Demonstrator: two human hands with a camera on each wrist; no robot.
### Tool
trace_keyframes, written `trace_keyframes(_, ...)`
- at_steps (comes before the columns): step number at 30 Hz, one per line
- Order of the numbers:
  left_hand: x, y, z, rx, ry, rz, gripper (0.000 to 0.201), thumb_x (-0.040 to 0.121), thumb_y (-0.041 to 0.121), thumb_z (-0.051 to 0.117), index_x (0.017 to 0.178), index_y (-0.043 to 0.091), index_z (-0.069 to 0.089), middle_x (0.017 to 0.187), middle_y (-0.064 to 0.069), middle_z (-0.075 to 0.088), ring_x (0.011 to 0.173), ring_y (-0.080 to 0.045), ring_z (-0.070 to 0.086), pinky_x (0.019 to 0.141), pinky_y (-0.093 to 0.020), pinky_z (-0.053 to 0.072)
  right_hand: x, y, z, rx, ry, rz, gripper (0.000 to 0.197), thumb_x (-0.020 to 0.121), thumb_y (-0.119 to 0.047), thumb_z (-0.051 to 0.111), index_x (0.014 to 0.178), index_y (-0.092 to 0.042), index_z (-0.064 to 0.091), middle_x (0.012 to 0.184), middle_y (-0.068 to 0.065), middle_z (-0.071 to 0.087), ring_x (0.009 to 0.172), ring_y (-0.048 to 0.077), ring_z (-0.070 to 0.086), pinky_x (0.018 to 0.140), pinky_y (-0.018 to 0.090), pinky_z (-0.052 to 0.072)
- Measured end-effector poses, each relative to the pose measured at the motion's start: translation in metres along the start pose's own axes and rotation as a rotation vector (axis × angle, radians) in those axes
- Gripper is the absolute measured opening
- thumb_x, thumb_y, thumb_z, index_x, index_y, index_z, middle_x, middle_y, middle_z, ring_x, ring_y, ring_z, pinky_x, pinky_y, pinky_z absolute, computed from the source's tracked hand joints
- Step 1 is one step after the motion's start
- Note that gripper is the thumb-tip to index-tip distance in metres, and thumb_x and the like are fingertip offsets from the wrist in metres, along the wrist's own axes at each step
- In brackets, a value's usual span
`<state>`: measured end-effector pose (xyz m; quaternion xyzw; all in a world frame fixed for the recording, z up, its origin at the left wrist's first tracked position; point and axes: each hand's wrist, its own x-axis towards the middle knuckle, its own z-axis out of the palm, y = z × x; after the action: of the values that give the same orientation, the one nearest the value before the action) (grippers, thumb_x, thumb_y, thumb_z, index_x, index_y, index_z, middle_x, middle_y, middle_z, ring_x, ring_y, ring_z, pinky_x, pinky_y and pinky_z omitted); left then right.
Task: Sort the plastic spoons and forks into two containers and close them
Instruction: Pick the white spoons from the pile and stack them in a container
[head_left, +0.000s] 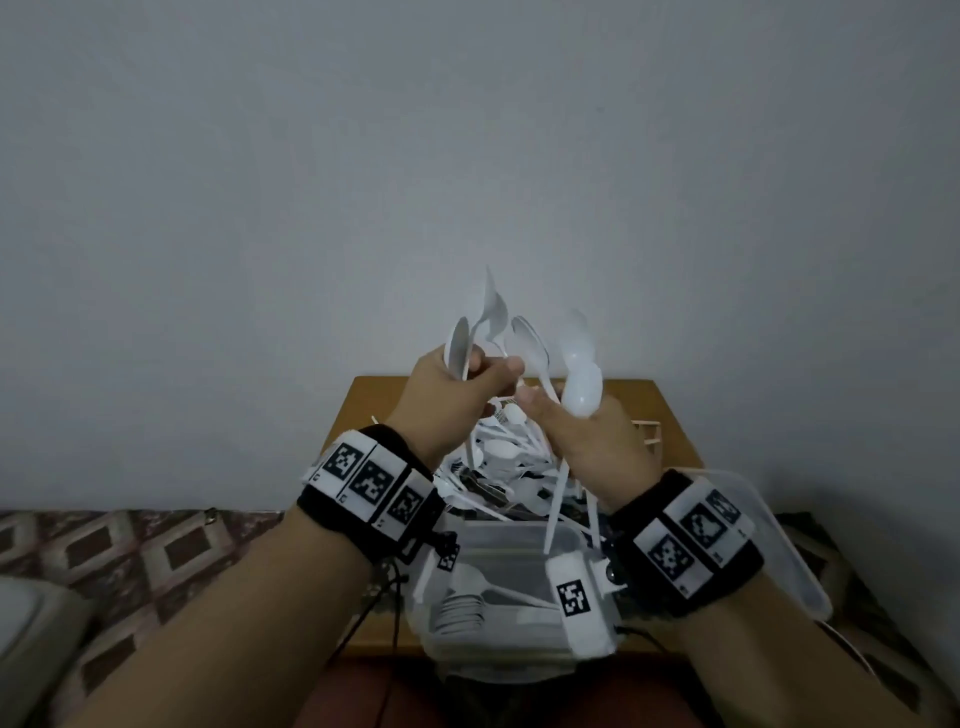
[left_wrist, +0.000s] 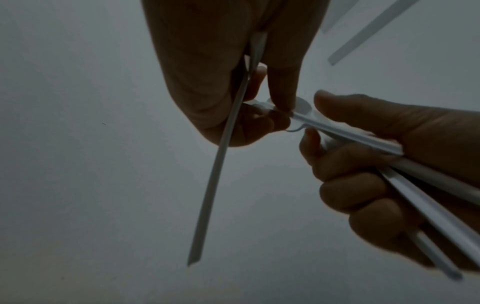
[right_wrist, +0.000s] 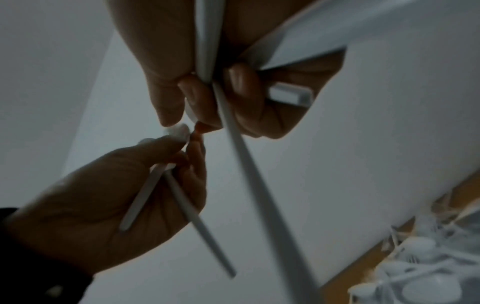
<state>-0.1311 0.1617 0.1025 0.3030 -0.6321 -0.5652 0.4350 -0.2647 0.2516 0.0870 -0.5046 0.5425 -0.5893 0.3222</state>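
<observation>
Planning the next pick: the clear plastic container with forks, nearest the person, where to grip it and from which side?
Judging from the head view, grip the clear plastic container by its near rim, coming from above on the person's side. It sits open, white plastic forks lie flat inside, and the pile of white cutlery crowds its far side. Both the left hand and right hand hold spoons, so one must empty first.

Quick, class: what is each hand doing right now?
Left hand: closed around a bunch of white plastic spoons.
Right hand: closed around more white spoons.
</observation>
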Motion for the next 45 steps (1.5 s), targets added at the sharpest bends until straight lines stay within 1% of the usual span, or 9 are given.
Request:
trace_keyframes(4,-0.037,0.007,0.015,-0.077,-0.006,-0.010,0.035,0.085,0.019,0.074,0.066,0.019,0.044,0.091,-0.007,0.076,0.070,-0.008,0.066,0.058,-0.018,0.049,-0.034,0.006,0.008,0.059,0.128,0.036,0.049,0.083,-0.030,0.075,0.098,0.014,0.059,0.081,0.033,0.057,0.071,0.020,0.054,0.063,0.027,0.043)
trace_keyframes(11,-0.080,0.009,0.028,-0.135,0.051,-0.080,0.037,0.089,0.044,0.063,0.086,0.008,0.070,0.079,0.002,0.069,0.077,-0.013,0.062,0.067,-0.028,0.047,-0.074,-0.003,0.009,-0.001,0.147,-0.019,0.037,0.091,-0.032,0.065,0.088,0.004,0.064,0.068,0.011,0.056,0.062,0.017,0.055,0.060,0.035,0.046)
trace_keyframes(16,-0.098,0.020,0.024,-0.194,0.088,-0.042,0.040,0.100,0.041,0.047,0.073,0.015,0.061,0.074,-0.001,0.060,0.068,-0.015,0.055,0.067,-0.033,0.046,-0.087,-0.009,0.022,0.061,0.075,-0.076,0.039,0.090,-0.038,0.063,0.080,0.000,0.062,0.058,0.000,0.048,0.055,0.010,0.049,0.053,0.021,0.041)
trace_keyframes(20,-0.102,0.016,0.024,-0.155,0.061,0.025,0.030,0.103,0.033,0.042,0.083,0.014,0.054,0.068,0.002,0.058,0.067,-0.015,0.056,0.061,-0.026,0.050,-0.090,-0.014,0.029,0.084,0.021,-0.137,0.039,0.089,-0.038,0.062,0.078,0.000,0.064,0.058,0.004,0.047,0.054,0.014,0.046,0.052,0.027,0.038)
trace_keyframes(23,-0.103,0.008,0.025,-0.241,0.001,0.056,0.021,0.105,0.025,0.039,0.097,0.018,0.057,0.084,-0.001,0.065,0.080,-0.017,0.061,0.074,-0.031,0.050,-0.090,-0.011,0.033,0.065,0.012,-0.142,0.030,0.093,-0.025,0.063,0.063,-0.022,0.063,0.052,-0.008,0.049,0.050,0.009,0.046,0.048,0.019,0.036)
trace_keyframes(28,-0.102,-0.001,0.026,-0.199,-0.015,0.038,0.033,0.104,0.032,0.041,0.082,0.036,0.066,0.078,0.007,0.067,0.073,-0.011,0.063,0.064,-0.026,0.053,-0.088,0.002,0.035,-0.033,0.132,-0.162,0.021,0.093,-0.026,0.063,0.084,-0.007,0.065,0.062,-0.005,0.061,0.060,0.013,0.059,0.055,0.027,0.046)
trace_keyframes(32,-0.101,-0.004,0.027,-0.276,-0.023,-0.031,0.027,0.102,0.033,0.042,0.097,0.030,0.068,0.098,0.001,0.073,0.098,-0.018,0.067,0.091,-0.042,0.051,-0.086,0.008,0.031,-0.126,0.173,-0.158,0.012,0.091,-0.029,0.065,0.090,-0.017,0.065,0.068,-0.009,0.066,0.062,0.006,0.062,0.056,0.020,0.048)
trace_keyframes(36,-0.103,-0.003,0.032,-0.333,-0.054,-0.055,0.027,0.104,0.027,0.039,0.121,0.028,0.060,0.113,-0.002,0.071,0.108,-0.020,0.067,0.092,-0.037,0.052,-0.083,0.011,0.026,-0.151,0.126,-0.138,0.013,0.090,-0.030,0.066,0.083,-0.020,0.064,0.060,-0.015,0.064,0.054,0.002,0.059,0.048,0.014,0.042)
trace_keyframes(45,-0.104,0.001,0.036,-0.363,-0.074,-0.105,0.036,0.105,0.028,0.035,0.132,0.013,0.054,0.121,-0.014,0.067,0.112,-0.029,0.064,0.097,-0.045,0.050,-0.085,0.008,0.024,-0.143,0.160,-0.145,0.019,0.090,-0.022,0.067,0.072,-0.017,0.063,0.054,-0.009,0.059,0.054,0.010,0.058,0.049,0.022,0.044)
